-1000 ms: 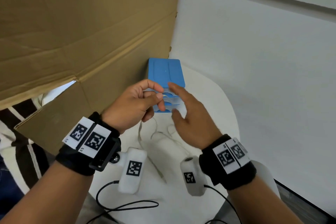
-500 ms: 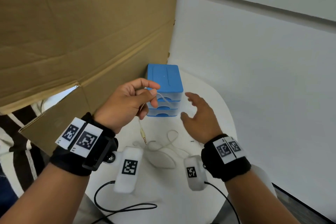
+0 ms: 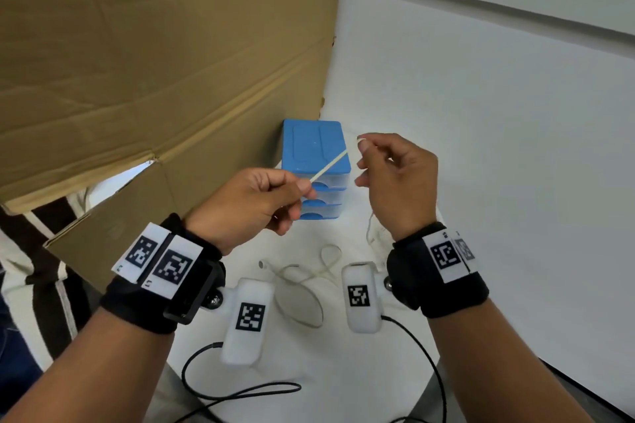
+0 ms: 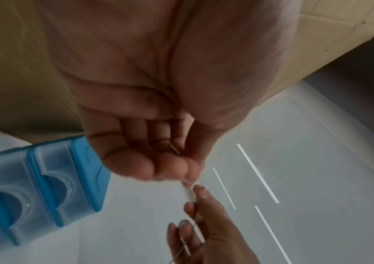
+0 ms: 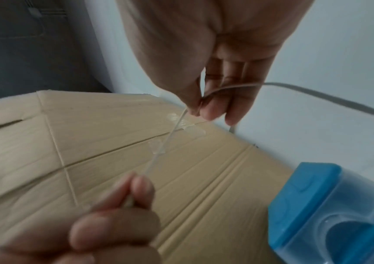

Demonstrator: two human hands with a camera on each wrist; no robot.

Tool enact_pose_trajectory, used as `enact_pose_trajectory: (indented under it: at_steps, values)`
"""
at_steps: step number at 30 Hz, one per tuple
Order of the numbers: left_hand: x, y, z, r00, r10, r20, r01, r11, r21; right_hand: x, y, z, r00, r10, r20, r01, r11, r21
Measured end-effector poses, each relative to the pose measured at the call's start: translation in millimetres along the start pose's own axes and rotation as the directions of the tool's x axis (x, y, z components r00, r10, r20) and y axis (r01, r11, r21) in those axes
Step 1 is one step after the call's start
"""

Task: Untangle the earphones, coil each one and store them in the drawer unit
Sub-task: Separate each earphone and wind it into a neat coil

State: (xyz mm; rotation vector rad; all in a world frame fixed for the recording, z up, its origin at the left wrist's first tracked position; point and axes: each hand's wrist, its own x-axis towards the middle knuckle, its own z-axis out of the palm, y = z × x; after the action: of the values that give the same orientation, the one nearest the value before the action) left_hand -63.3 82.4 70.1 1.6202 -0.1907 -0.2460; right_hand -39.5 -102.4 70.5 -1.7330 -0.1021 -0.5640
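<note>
Table (image 3: 343, 371): white, where I work; loose earphone loops (image 3: 302, 285) lie nearest me.
Hands: my left hand (image 3: 247, 206) and right hand (image 3: 398, 182) each pinch one taut cord (image 3: 330, 165).
Drawers (image 3: 318, 168): beyond, all closed.
Progress: early; coiling and storing remain.

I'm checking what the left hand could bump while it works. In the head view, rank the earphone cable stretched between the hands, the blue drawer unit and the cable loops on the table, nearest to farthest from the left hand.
1. Stretched earphone cable: pinched in the left hand.
2. Blue drawer unit: just beyond the fingers, behind the cable.
3. Cable loops on the table: below, between the wrists.
</note>
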Motion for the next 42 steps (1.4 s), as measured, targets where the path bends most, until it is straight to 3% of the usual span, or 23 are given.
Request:
enact_pose_trajectory:
  at_steps: [3, 6, 9, 11, 13, 15, 17, 19, 22, 25, 28, 30, 33, 35, 37, 39, 42]
  values:
    - [-3, 3, 4, 0.998, -0.003, 0.067, 0.007, 0.998, -0.061, 3, 20, 1, 1.000, 0.026, 0.000, -0.026, 0.994, -0.106]
    - [-4, 9, 8, 0.998, 0.025, 0.061, -0.011, 0.975, -0.222, -13, 37, 9, 0.993, 0.074, 0.097, -0.059, 0.987, -0.148]
    - [0, 10, 5, 0.994, 0.034, -0.102, -0.076, 0.896, -0.437, -49, 40, 22, 0.947, 0.110, 0.301, -0.073, 0.989, -0.132]
    - [4, 7, 1, 0.971, 0.028, -0.239, -0.146, 0.858, -0.493, -74, 32, 26, 0.907, 0.147, 0.395, -0.120, 0.988, -0.093]
    - [8, 0, -3, 0.929, 0.045, -0.367, -0.203, 0.892, -0.405, -90, 19, 24, 0.875, 0.135, 0.466, -0.102, 0.990, -0.095]
    - [11, -10, -4, 0.884, 0.126, -0.450, -0.220, 0.962, -0.163, -93, -2, 18, 0.863, 0.038, 0.504, 0.015, 0.995, -0.100]
    - [10, -18, -2, 0.903, 0.195, -0.383, -0.184, 0.981, 0.065, -85, -22, 11, 0.859, -0.092, 0.504, 0.177, 0.977, -0.122]
    - [8, -18, 5, 0.961, 0.183, -0.207, -0.162, 0.980, 0.116, -67, -35, 3, 0.868, -0.149, 0.474, 0.244, 0.959, -0.145]
    - [4, -10, 18, 0.996, 0.095, -0.004, -0.095, 0.995, -0.044, -35, -36, -9, 0.925, -0.138, 0.353, 0.187, 0.977, -0.107]
    - [0, 0, 23, 0.996, 0.045, 0.073, -0.026, 0.971, -0.236, -12, -16, -13, 0.971, -0.060, 0.232, 0.078, 0.995, -0.066]
    - [-3, 7, 22, 0.995, 0.051, 0.084, -0.015, 0.925, -0.381, -11, 17, -11, 0.980, 0.053, 0.194, -0.036, 0.995, -0.092]
    - [-4, 10, 23, 0.997, 0.048, 0.066, -0.015, 0.904, -0.428, -28, 38, -6, 0.954, 0.114, 0.276, -0.077, 0.987, -0.141]
    - [-2, 6, 23, 0.998, 0.041, -0.050, -0.059, 0.893, -0.446, -72, 47, 3, 0.854, 0.206, 0.477, -0.128, 0.973, -0.191]
    - [2, 0, 19, 0.984, 0.058, -0.165, -0.117, 0.920, -0.374, -95, 35, 1, 0.767, 0.186, 0.614, -0.056, 0.973, -0.225]
    - [5, -7, 14, 0.963, 0.101, -0.251, -0.163, 0.957, -0.238, -102, 13, -6, 0.720, 0.139, 0.680, -0.018, 0.983, -0.182]
    - [7, -11, 12, 0.954, 0.135, -0.267, -0.169, 0.980, -0.108, -93, -13, -14, 0.753, 0.052, 0.656, 0.022, 0.994, -0.103]
    - [4, -11, 16, 0.979, 0.168, -0.115, -0.165, 0.986, 0.036, -65, -39, -24, 0.845, -0.050, 0.533, 0.096, 0.994, -0.059]
